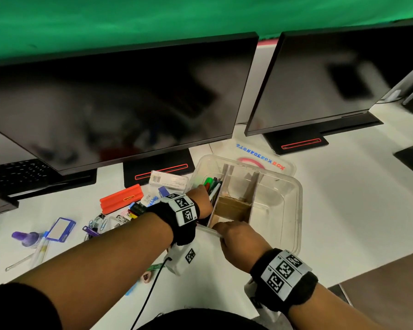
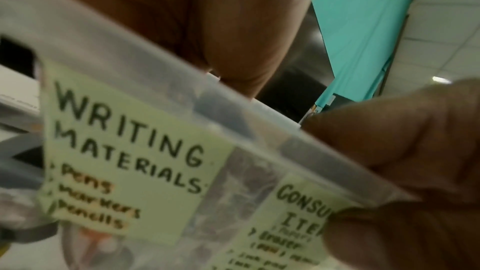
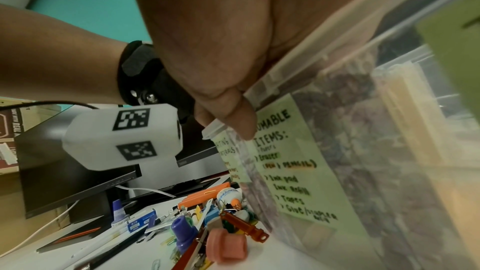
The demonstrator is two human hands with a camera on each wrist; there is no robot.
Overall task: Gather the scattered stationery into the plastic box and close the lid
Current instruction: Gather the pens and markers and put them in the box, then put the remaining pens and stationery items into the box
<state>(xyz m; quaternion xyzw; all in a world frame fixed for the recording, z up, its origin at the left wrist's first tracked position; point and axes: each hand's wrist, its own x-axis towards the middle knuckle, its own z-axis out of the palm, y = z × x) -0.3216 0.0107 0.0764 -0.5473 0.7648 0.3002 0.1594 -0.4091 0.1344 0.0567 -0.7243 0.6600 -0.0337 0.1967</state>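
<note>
Box: my clear plastic storage box [image 1: 291,210] sits open on the white desk [image 1: 332,186], in front of the gap between the two monitors.
Lid: the clear lid [image 1: 270,163], lettered "STORAGE BOX", lies behind the box against the right monitor's base [image 1: 301,142].
Near edge: my right hand [image 1: 239,236] grips the box's near rim, thumb [image 3: 233,118] hooked down over the outside wall above the green "consumable items" label [image 3: 288,159].
Left hand: my left hand [image 1: 200,198] reaches down into the left compartment; its fingers are hidden there, so I cannot tell whether they hold anything.
Left compartment: pens and markers [image 1: 212,184], a green one among them, lie along the cardboard divider [image 1: 222,189]; the "writing materials" label [image 2: 124,151] is stuck on the wall in front of it.
Middle compartment: a small brown cardboard insert [image 1: 234,206], possibly an open carton.
Right compartment: nothing I can make out through the blur.
Open room: bare desk to the right of the box; on the left, stationery crowds up to its wall.
Still scattered: an orange stapler [image 1: 121,198], a white barcoded carton [image 1: 168,179], paper clips [image 1: 98,222], a purple bottle [image 1: 25,238], a pink cap [image 3: 227,247].
</note>
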